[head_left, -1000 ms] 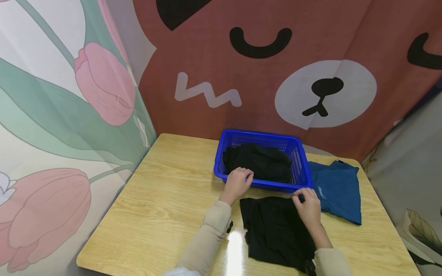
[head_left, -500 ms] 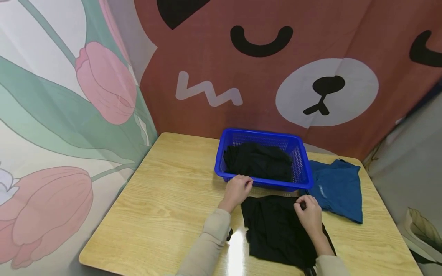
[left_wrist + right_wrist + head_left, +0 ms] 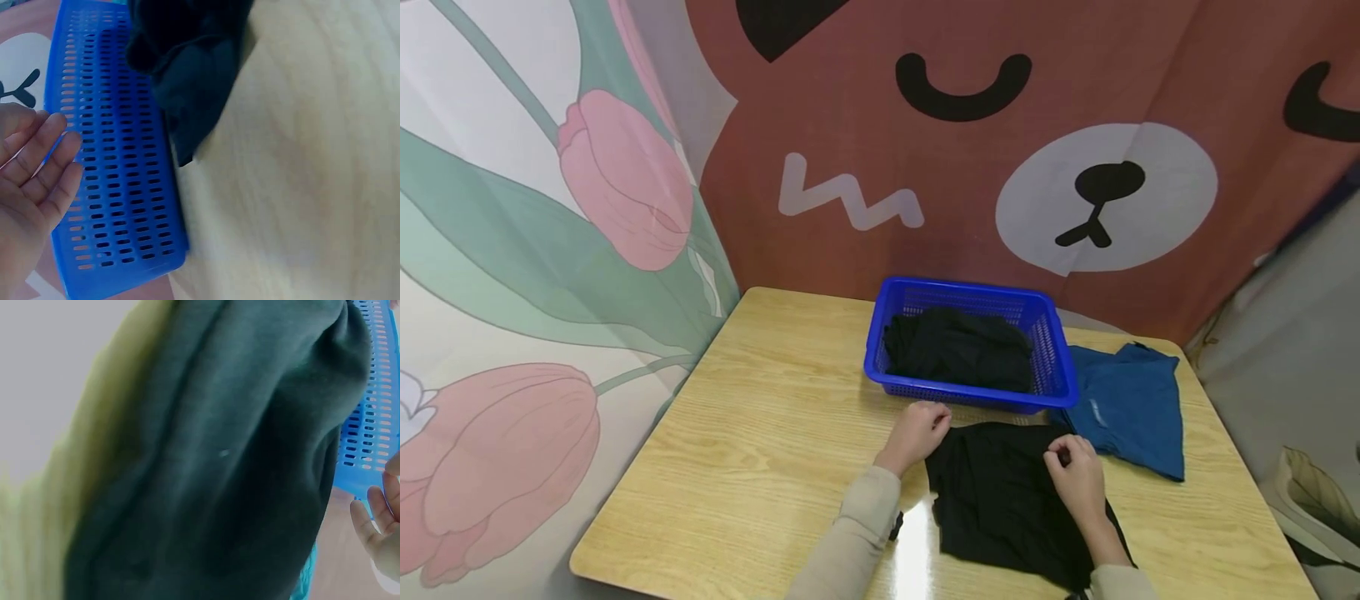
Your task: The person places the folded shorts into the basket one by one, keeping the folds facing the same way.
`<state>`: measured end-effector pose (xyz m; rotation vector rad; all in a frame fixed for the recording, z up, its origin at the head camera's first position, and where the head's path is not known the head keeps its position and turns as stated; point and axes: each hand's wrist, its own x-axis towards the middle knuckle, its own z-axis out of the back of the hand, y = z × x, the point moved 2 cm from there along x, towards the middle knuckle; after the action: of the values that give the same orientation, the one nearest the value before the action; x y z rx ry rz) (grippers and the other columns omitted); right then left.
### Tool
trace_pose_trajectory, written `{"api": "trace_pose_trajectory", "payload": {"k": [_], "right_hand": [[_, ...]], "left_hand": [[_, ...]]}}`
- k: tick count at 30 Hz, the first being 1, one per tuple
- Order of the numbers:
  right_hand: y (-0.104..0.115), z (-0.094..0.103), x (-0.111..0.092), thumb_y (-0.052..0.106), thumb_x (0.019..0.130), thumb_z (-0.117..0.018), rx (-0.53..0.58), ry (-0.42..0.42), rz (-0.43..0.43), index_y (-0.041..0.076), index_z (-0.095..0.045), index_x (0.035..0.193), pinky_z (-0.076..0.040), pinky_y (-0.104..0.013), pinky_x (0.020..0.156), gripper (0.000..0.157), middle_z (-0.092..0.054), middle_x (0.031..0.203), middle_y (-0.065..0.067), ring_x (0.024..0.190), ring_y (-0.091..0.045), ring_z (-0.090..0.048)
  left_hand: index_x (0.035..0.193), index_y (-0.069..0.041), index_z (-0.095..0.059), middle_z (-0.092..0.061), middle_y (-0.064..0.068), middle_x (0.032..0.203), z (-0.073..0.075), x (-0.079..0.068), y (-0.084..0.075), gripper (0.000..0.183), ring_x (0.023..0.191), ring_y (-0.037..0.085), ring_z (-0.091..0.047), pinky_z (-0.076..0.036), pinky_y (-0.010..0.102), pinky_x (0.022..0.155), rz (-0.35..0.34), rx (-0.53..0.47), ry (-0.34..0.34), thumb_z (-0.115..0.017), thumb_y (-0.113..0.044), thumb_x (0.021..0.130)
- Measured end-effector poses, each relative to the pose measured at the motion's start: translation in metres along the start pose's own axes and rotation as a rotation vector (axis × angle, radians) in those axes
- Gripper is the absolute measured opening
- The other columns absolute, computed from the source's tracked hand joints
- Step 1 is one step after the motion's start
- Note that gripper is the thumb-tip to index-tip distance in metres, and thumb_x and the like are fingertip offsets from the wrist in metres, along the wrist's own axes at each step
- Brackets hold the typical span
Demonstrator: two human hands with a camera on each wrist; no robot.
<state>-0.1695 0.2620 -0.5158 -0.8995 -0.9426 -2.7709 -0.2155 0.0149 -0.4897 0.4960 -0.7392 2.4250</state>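
A black folded garment [image 3: 1000, 500] lies on the table in front of the blue basket. My left hand [image 3: 917, 435] hovers at its far left corner, fingers loosely bent; in the left wrist view this hand [image 3: 37, 169] shows nothing in its fingers, beside the basket's slotted wall. Over the garment's far right part is my right hand [image 3: 1077, 479], thumb and fingers loosely curved. The right wrist view shows this hand [image 3: 384, 525] at the right edge, fingers apart, while dark cloth [image 3: 231, 456] fills the middle.
The blue plastic basket [image 3: 970, 392] stands at the table's back with dark cloth [image 3: 958, 350] inside. Right of it lies a blue folded garment [image 3: 1131, 412]. Printed curtains hang behind and left of the wooden table [image 3: 737, 450].
Both hands have drawn back a little toward the body, the left from the basket's front rim and the right from near its front right corner. The black garment stays on the table.
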Motion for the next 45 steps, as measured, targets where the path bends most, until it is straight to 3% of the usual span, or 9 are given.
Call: {"api": "trace_pose_trajectory", "payload": {"k": [12, 17, 21, 25, 32, 38, 41, 45], "right_hand": [[-0.014, 0.004, -0.010, -0.011, 0.064, -0.065, -0.016, -0.004, -0.011, 0.002, -0.055, 0.068, -0.037, -0.035, 0.056, 0.016, -0.052, 0.066, -0.009, 0.064, -0.022, -0.046], [-0.021, 0.007, -0.012, -0.010, 0.065, -0.066, -0.025, -0.006, -0.022, -0.001, -0.058, 0.070, -0.035, -0.029, 0.059, 0.013, -0.055, 0.069, -0.012, 0.067, -0.025, -0.049], [-0.025, 0.008, -0.015, -0.009, 0.067, -0.067, -0.026, 0.001, -0.052, -0.003, -0.061, 0.073, -0.039, -0.036, 0.065, 0.011, -0.058, 0.074, -0.016, 0.073, -0.032, -0.053], [-0.029, 0.009, -0.017, -0.007, 0.069, -0.069, -0.012, 0.011, -0.090, -0.006, -0.062, 0.081, -0.040, -0.049, 0.075, 0.014, -0.060, 0.084, -0.024, 0.084, -0.040, -0.054], [-0.037, 0.014, -0.019, 0.001, 0.076, -0.067, -0.044, 0.074, -0.208, -0.011, -0.061, 0.095, -0.039, -0.053, 0.080, 0.023, -0.059, 0.095, -0.030, 0.093, -0.044, -0.051], [-0.044, 0.020, -0.021, 0.010, 0.085, -0.062, -0.081, 0.203, -0.364, -0.012, -0.057, 0.106, -0.042, -0.054, 0.078, 0.031, -0.056, 0.103, -0.032, 0.093, -0.045, -0.053], [-0.046, 0.023, -0.021, 0.015, 0.087, -0.058, -0.102, 0.264, -0.429, -0.013, -0.054, 0.109, -0.042, -0.055, 0.077, 0.035, -0.055, 0.103, -0.034, 0.092, -0.046, -0.054], [-0.050, 0.025, -0.021, 0.023, 0.089, -0.055, -0.136, 0.316, -0.487, -0.012, -0.052, 0.111, -0.042, -0.056, 0.076, 0.041, -0.056, 0.101, -0.034, 0.091, -0.048, -0.054]], "left_hand": [[0.081, -0.009, -0.070, -0.067, 0.000, 0.078, -0.015, -0.012, 0.003, 0.008, 0.073, 0.010, -0.063, -0.049, 0.019, 0.066, 0.029, -0.034, 0.061, -0.063, -0.011, 0.084], [0.080, -0.009, -0.069, -0.066, -0.001, 0.076, -0.018, -0.016, 0.003, 0.009, 0.071, 0.009, -0.061, -0.048, 0.018, 0.065, 0.055, -0.040, 0.093, -0.062, -0.011, 0.085], [0.080, -0.008, -0.069, -0.066, 0.001, 0.079, -0.019, -0.019, 0.005, 0.009, 0.073, 0.011, -0.061, -0.048, 0.019, 0.067, 0.083, -0.057, 0.106, -0.062, -0.011, 0.085], [0.084, -0.007, -0.069, -0.066, 0.003, 0.085, -0.023, -0.022, 0.009, 0.008, 0.081, 0.014, -0.062, -0.048, 0.023, 0.073, 0.145, -0.072, 0.118, -0.063, -0.011, 0.083], [0.100, 0.002, -0.066, -0.065, 0.013, 0.100, -0.030, -0.025, 0.017, 0.021, 0.097, 0.026, -0.060, -0.047, 0.033, 0.085, 0.364, -0.214, 0.176, -0.063, -0.011, 0.084], [0.104, 0.009, -0.063, -0.065, 0.019, 0.101, -0.029, -0.026, 0.021, 0.029, 0.097, 0.032, -0.060, -0.049, 0.039, 0.082, 0.545, -0.261, 0.163, -0.062, -0.010, 0.083], [0.103, 0.011, -0.062, -0.065, 0.021, 0.100, -0.027, -0.025, 0.022, 0.030, 0.095, 0.034, -0.061, -0.049, 0.040, 0.080, 0.583, -0.287, 0.143, -0.062, -0.009, 0.081], [0.089, 0.011, -0.063, -0.062, 0.015, 0.079, -0.026, -0.026, 0.023, 0.021, 0.075, 0.025, -0.058, -0.050, 0.038, 0.071, 0.612, -0.341, 0.133, -0.062, -0.007, 0.078]]}}
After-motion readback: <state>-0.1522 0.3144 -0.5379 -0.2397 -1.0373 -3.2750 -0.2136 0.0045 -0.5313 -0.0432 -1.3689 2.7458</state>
